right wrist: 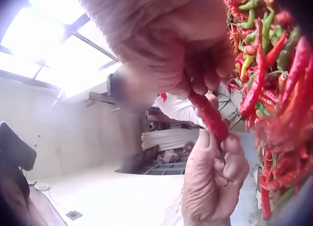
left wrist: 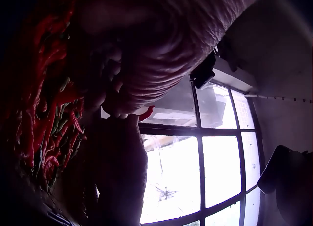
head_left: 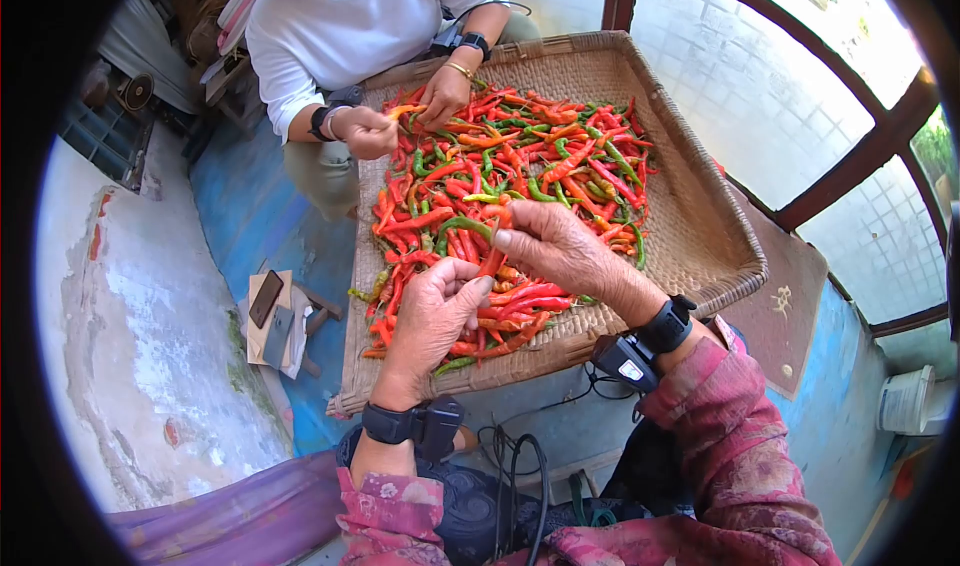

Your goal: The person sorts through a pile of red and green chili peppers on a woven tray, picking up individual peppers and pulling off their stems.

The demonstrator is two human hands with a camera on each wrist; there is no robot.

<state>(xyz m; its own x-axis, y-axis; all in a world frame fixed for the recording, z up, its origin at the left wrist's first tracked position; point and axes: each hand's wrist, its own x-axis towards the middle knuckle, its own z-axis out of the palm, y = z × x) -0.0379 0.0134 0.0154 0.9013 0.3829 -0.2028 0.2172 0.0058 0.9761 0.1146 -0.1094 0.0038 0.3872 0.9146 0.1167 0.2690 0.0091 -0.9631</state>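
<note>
A red pepper point(right wrist: 210, 116) is held between both hands above the heap of red, orange and green peppers point(head_left: 540, 151). My left hand point(head_left: 430, 316) pinches its lower, stem end; in the right wrist view the left thumb and fingers point(right wrist: 214, 179) close round that end. The curled fingers of my right hand point(head_left: 565, 251) grip the other end. The left wrist view is dark: the left palm point(left wrist: 161, 50) fills its top, and a small red tip point(left wrist: 146, 113) shows beyond it.
The heap lies in a large woven tray point(head_left: 690, 216). Across it a person in a white top point(head_left: 345, 31) has both hands over the peppers. A phone point(head_left: 265, 299) lies on a stool at the left. Black cables point(head_left: 520, 456) hang below the tray, and windows stand at the right.
</note>
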